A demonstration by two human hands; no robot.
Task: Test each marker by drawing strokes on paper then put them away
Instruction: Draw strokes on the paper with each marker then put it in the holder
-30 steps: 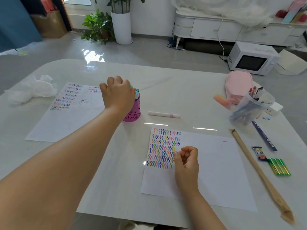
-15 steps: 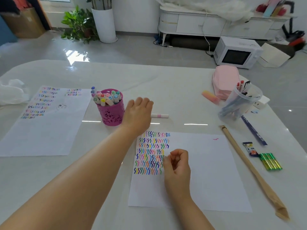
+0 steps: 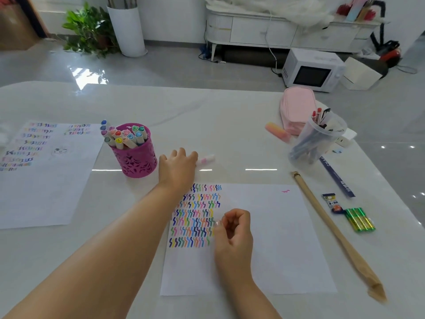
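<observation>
The right hand [image 3: 232, 231] is seen resting on a white sheet of paper [image 3: 276, 238] that lies by the middle of the desk's [image 3: 230, 125] near edge. Its fingers are curled in toward the thumb, and nothing is seen held in them. Just beside it, the sheet's left part is filled with rows of coloured strokes [image 3: 195, 215].

Just past the sheet's far edge, the left hand [image 3: 178, 169] is laid over a white marker [image 3: 205, 160] with a pink band. Its fingers are kept fairly straight and side by side, and only the marker's right end is left showing. A pink cut-out holder [image 3: 135, 160] filled with capped markers [image 3: 124, 135] stands upright just left of that hand.

A second sheet [image 3: 46, 180] with smaller strokes lies by the left edge. Along the right edge are seen a long tan stick [image 3: 331, 226], a green pack [image 3: 360, 219], a small packet [image 3: 332, 202] and a dark blue strip [image 3: 337, 177]. Toward the far right corner, a clear cup [image 3: 315, 139] of pens is found tilted, with a pink pouch [image 3: 296, 109] behind it.

A white microwave [image 3: 312, 70] sits on the floor beyond the desk.
</observation>
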